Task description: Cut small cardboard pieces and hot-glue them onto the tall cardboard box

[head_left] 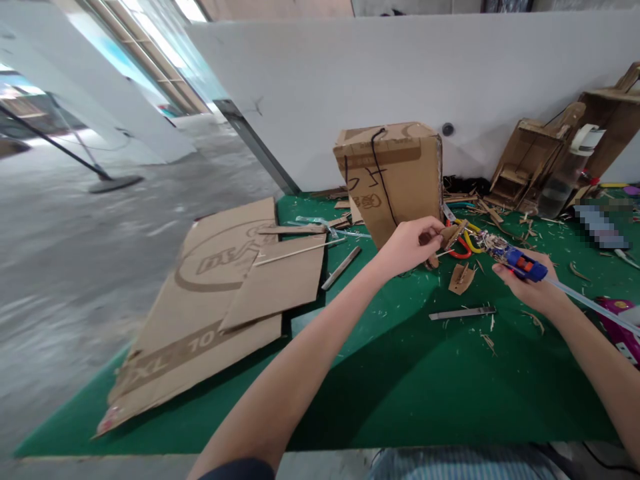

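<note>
My left hand (411, 245) pinches a small piece of cardboard (453, 235) in front of a tall cardboard box (393, 180). To its right, my right hand (531, 283) is wrapped round a blue glue gun (526, 264), whose nozzle end, covered in scraps, points left toward the piece. A glue stick (595, 307) runs out of its back. Scissors with red and yellow handles (467, 245) lie behind the held piece. Below them are a small cardboard scrap (461, 279) and a metal blade (463, 313) on the green table.
Flat cardboard sheets (215, 267) cover the table's left part, beside another metal strip (341, 268). A clear bottle (570, 172), cardboard structures (530, 157) and a phone (601, 227) are at the back right. A white panel (390, 73) stands along the rear. Scraps litter the green table (400, 393).
</note>
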A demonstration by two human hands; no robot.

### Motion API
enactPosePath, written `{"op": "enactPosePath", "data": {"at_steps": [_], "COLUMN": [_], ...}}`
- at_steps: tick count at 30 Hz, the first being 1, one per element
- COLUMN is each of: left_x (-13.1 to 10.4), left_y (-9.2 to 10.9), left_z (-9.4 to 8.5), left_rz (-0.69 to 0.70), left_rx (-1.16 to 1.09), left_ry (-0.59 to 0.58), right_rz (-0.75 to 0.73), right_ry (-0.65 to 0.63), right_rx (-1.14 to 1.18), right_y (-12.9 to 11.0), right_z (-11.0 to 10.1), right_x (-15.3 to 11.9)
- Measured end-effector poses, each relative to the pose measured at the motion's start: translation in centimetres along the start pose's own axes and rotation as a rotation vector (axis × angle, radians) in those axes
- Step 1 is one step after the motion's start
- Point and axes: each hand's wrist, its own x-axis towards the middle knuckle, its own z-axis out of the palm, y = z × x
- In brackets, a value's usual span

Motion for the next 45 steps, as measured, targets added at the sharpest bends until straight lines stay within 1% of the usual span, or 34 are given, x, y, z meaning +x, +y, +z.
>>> {"op": "enactPosePath", "data": {"at_steps": [5, 15, 23, 28, 31, 34, 37, 45], "left_x": [0.0, 0.0, 0.1, 0.3, 0.3, 0.4, 0.3, 0.4], "left_y": [0.0, -0.1, -0.7, -0.8, -0.9, -1.1, -1.1, -0.9], "left_z": [0.0, 0.0, 0.2, 0.2, 0.2, 0.1, 0.0, 0.0], "left_rz": [0.003, 0.026, -0.013, 0.013, 0.076, 0.102, 0.109, 0.108], "left_rx": [0.004, 0.033, 0.055, 0.059, 0.113, 0.179, 0.199, 0.124], "left_ry": [0.013, 0.009, 0.042, 0.092, 0.146, 0.201, 0.189, 0.156], "right_rz": [0.005, 0.016, -0.026, -0.057, -0.058, -0.051, -0.044, -0.086], "right_ry": [-0.007, 0.045, -0.004, 0.001, 0.015, 0.025, 0.014, 0.006], "right_rx": [0.01, 0.022, -0.004, 0.011, -0.003, -0.006, 0.019, 0.017], "right_y": [-0.2, 0.4, -0.1, -0.3, -0.2, 0.0, 0.0, -0.5], "right_z": [-0.1, 0.0, -0.1, -0.1, -0.1, 0.0, 0.0, -0.1], "right_x": [0.0, 0.0, -0.1, 0.0, -0.1, -0.2, -0.2, -0.1]}}
